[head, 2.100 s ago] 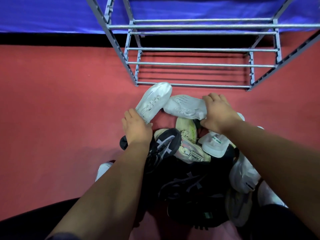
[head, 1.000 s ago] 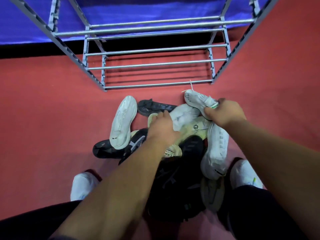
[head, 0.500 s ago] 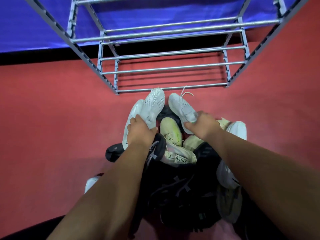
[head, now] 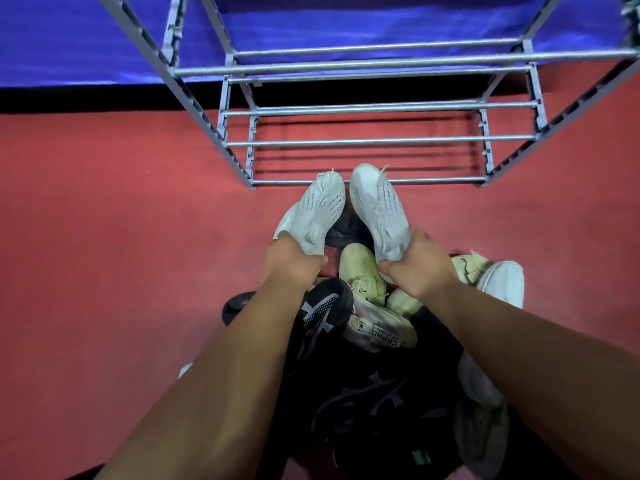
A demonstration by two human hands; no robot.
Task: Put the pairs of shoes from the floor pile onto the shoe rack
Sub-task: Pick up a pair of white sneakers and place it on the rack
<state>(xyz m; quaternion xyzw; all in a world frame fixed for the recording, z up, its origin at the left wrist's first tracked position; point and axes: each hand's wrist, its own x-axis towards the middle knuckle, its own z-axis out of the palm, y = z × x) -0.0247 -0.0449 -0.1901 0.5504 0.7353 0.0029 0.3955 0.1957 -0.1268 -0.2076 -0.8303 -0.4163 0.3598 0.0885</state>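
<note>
My left hand grips the heel of a white knit shoe, toe pointing at the rack. My right hand grips the heel of the matching white shoe, side by side with the first. Both shoes are lifted above the floor pile of black, cream and white shoes. Their toes reach the front bottom bar of the grey metal shoe rack, whose shelves hold nothing.
Red floor spreads left and right of the pile. A blue covering and a black strip run behind the rack. A black shoe with white stripes lies under my left forearm, and a white shoe lies at the pile's right.
Both hands have lifted the pair of white shoes forward toward the rack's bottom bar, and the shoes now sit closer together with toes pointing ahead.
</note>
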